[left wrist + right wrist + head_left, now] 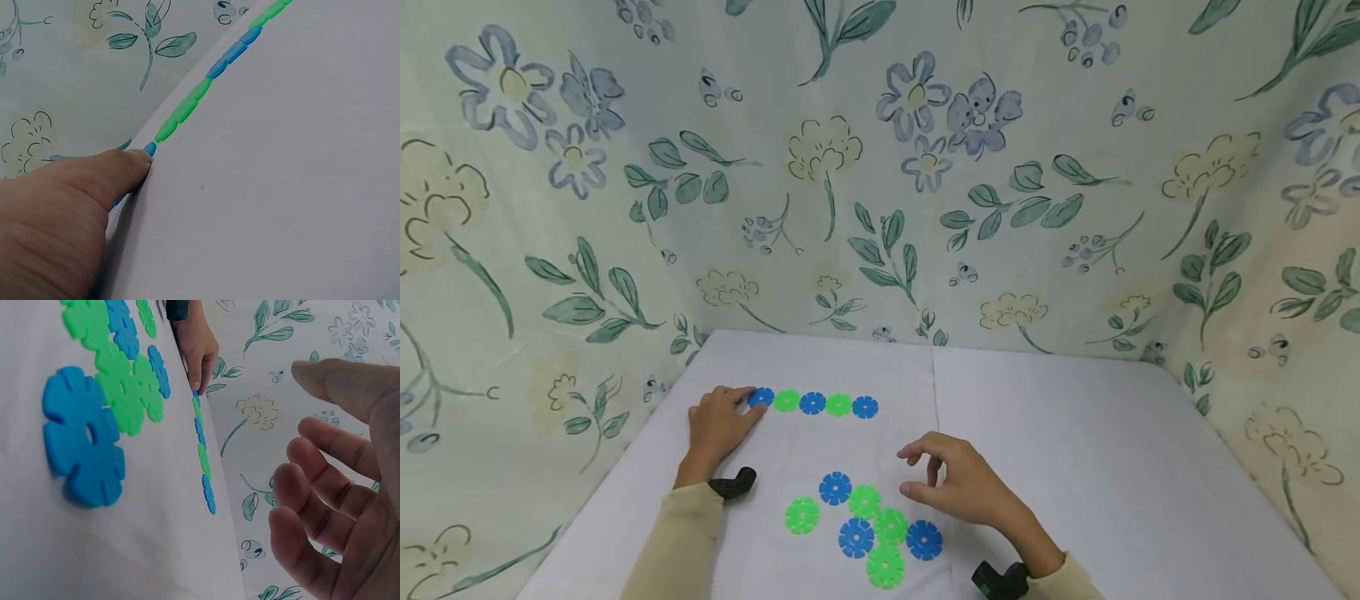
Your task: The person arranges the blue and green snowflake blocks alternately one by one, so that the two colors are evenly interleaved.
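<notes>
A row of notched plastic discs, blue and green by turns, lies flat near the far side of the white table. My left hand pinches the blue disc at the row's left end, thumb at its near edge and index finger at its far edge. In the left wrist view the thumb covers much of that disc. Above the table, my right hand is held with loosely bent fingers and nothing between them. Nearest to it is a loose blue disc, also large in the right wrist view.
Several loose discs lie in a near group, among them a green disc at its left and a blue disc at its far side. Some touch or overlap. A flower-print curtain surrounds the table. Both wrists carry dark devices.
</notes>
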Motion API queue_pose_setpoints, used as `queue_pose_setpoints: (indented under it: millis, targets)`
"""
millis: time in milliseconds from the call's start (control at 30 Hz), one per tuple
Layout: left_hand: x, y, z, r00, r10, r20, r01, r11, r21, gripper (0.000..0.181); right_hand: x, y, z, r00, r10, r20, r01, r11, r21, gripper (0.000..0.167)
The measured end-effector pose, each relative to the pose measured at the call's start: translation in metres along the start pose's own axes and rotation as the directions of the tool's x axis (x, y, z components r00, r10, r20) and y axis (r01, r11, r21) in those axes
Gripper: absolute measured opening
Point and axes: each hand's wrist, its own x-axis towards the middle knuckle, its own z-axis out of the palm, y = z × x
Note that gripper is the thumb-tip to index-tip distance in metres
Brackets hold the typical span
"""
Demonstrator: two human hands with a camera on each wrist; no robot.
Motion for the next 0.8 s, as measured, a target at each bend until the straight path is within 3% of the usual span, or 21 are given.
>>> queue_pose_setpoints:
  millis: [200,467,800]
  targets:
    - [0.000,-0.001,0.001,1.000,0.002,0.007,-0.002,1.000,0.005,0.053,0.001,0.009,0.005,0.992,-0.070,0.108,0.066,0.997,0.046,0.041]
    - [0.000,0.000,-0.002,1.000,0.007,-0.004,-0.007,1.000,0.014,0.052,0.002,0.021,0.011,0.981,-0.046,0.190,0.039,0.998,0.043,0.043]
    - [-0.002,0.001,-0.002,1.000,0.005,0.000,-0.005,1.000,-0.001,0.051,0.001,0.034,0.020,0.955,-0.107,0.276,0.097,0.994,0.051,0.043]
